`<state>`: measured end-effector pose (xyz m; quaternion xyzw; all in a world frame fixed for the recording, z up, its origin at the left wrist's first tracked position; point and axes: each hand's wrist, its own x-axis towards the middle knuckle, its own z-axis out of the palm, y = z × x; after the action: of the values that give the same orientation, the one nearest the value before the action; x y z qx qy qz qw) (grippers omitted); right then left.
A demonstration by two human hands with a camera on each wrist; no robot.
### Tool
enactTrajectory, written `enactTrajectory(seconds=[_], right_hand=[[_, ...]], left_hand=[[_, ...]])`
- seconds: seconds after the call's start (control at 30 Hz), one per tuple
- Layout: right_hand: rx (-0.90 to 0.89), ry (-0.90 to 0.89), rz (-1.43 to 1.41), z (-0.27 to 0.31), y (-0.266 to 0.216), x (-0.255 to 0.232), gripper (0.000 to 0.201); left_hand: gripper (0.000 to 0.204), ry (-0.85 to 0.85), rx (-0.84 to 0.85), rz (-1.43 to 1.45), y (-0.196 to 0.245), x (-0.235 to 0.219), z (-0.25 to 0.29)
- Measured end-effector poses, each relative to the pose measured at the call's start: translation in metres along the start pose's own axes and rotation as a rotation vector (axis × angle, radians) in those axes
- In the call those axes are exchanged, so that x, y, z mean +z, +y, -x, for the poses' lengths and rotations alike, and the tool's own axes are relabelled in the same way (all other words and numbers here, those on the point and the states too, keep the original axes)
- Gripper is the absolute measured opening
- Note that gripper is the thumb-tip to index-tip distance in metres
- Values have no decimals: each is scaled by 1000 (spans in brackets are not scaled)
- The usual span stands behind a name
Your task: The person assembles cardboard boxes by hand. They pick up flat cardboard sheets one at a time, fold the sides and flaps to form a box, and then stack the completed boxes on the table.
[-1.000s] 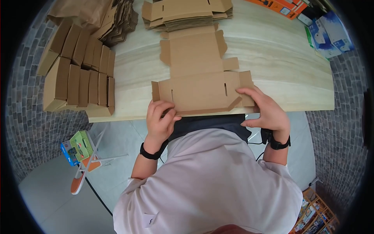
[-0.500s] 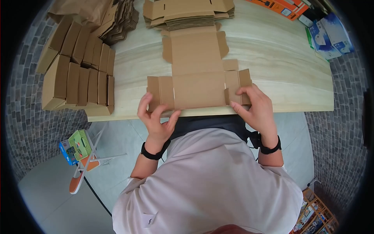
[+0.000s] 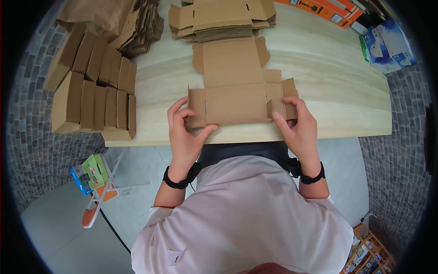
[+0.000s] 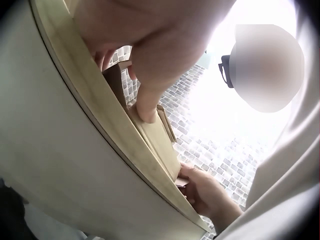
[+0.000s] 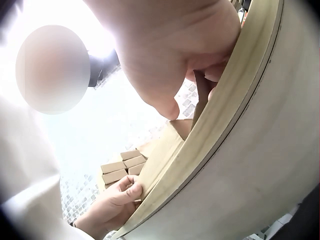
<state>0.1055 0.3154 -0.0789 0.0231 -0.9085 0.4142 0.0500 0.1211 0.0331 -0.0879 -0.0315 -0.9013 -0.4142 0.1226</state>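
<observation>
Left hand [image 3: 184, 132] and right hand [image 3: 301, 127] grip opposite ends of the cardboard blank [image 3: 236, 104] between them.

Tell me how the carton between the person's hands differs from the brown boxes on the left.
The carton is open, with a panel stretching away flat across the table; the boxes are folded up into shape. The carton is a single piece, while the boxes are packed side by side in two rows. Both are plain brown cardboard.

On the table [image 3: 337, 98], streaked in cream and beige, a plain brown carton [image 3: 235, 104] is seen; beside the table, a wall [image 3: 399, 114] is patterned in grey bricks.
</observation>
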Motion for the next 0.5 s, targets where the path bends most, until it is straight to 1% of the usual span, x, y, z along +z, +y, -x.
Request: enactTrajectory(seconds=[0.03, 0.1, 0.13, 0.2, 0.23, 0.3, 0.33, 0.4, 0.43, 0.5], right_hand=[[-3, 5, -3, -2, -3, 1, 53], [69, 63, -161, -7, -11, 2, 71], [68, 68, -163, -10, -12, 1, 71], [132, -36, -92, -15, -15, -2, 83], [131, -32, -93, -18, -17, -3, 83], [192, -87, -39, -22, -19, -4, 77], [192, -87, -39, -24, -20, -5, 77], [158, -89, 10, -30, -22, -4, 71], [156, -89, 10, -32, -22, -4, 71], [155, -63, -22, -36, -22, -4, 67]], left_hand=[[73, 2, 6, -3, 0, 1, -1], [82, -13, -34, 168, -4, 4, -3], [82, -14, -29, 168, -4, 6, -5], [96, -31, -107, 204, -5, 9, -10], [96, -31, -102, 204, -2, 8, -13], [105, -56, -125, 161, 6, 4, -18], [105, -55, -125, 160, 10, 2, -20], [103, -168, -154, 195, 13, -3, -27], [103, -166, -154, 195, 11, -3, -29], [99, -287, -187, 208, 8, -4, -34]])
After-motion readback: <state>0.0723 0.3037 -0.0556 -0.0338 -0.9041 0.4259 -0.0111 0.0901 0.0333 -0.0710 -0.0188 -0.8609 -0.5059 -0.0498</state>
